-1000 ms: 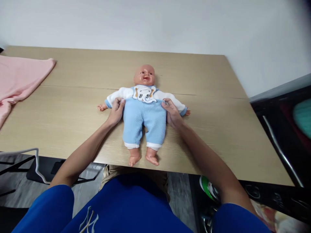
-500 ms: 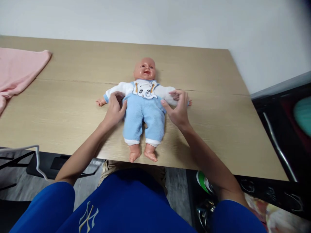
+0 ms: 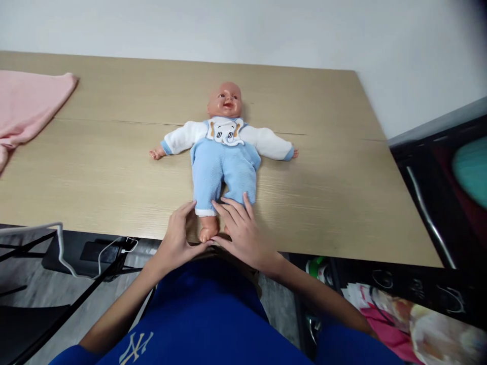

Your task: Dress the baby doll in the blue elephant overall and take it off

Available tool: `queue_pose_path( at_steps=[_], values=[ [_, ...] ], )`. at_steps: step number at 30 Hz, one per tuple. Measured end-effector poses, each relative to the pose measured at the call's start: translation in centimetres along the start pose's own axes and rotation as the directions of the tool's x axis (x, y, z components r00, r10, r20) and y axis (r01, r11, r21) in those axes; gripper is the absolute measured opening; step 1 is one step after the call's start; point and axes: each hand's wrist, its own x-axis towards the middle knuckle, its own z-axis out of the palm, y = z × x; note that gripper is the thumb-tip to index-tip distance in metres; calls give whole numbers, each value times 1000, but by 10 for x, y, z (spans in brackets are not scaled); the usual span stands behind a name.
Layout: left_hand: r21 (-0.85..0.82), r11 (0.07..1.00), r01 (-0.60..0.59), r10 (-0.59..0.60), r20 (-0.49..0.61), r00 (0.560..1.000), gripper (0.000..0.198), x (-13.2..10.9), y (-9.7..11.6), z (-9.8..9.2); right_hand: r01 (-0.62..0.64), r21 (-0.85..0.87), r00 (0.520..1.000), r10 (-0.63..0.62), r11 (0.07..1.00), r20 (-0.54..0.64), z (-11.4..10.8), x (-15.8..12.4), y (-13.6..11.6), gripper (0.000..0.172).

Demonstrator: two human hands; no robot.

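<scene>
A baby doll (image 3: 224, 162) lies on its back on the wooden table, arms spread and feet toward me. It wears light blue overalls with an elephant bib and white sleeves with blue cuffs. My left hand (image 3: 178, 235) is beside the doll's foot on the left, fingers at the white trouser cuff and thumb below the foot, the hand open. My right hand (image 3: 245, 233) is over the other lower leg with its fingers spread, covering most of that foot. Its thumb reaches the tip of my left thumb near the table edge.
A pink cloth (image 3: 30, 106) lies at the left of the table (image 3: 335, 192). Under the left front edge are a white cable (image 3: 61, 253) and a dark phone-like object (image 3: 99, 252). Black shelving with plastic-wrapped items (image 3: 429, 324) stands at the right.
Both hands have moved from the doll's sides and sleeves down to its lower legs and feet. Its arms are now uncovered. The camera view has shifted slightly.
</scene>
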Motion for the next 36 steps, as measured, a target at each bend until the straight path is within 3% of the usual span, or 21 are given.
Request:
queue_pose_path(
  at_steps=[3,6,12,16,19,23,29,33,36],
  values=[
    [-40,999,-27,24,-72,997,91,2,-8,3,-8,31,996,11,999,-87,10,4,-1,72],
    [-45,998,-53,49,-80,996,78,2,-11,0,-24,41,982,31,999,-187,18,2,-3,79],
    [164,985,-62,79,-98,992,86,0,7,-6,-173,59,899,182,983,-399,19,-31,3,121],
    [285,925,-252,242,71,968,93,19,29,-6,-338,204,850,391,919,-353,21,-58,9,128],
    [297,903,-312,265,187,946,98,43,39,-1,-380,313,834,469,870,-290,24,-65,11,116],
    [233,906,-353,295,250,922,95,64,40,9,-348,405,830,479,845,-287,24,-59,16,84],
    [237,917,-321,276,202,939,58,65,33,16,-237,417,836,403,877,-373,25,-48,19,42],
    [225,922,-315,270,209,940,57,64,35,8,-228,400,851,381,888,-361,19,-53,22,43],
    [177,938,-298,262,202,944,61,74,43,-4,-207,429,866,368,880,-337,2,-59,38,45]
  ],
)
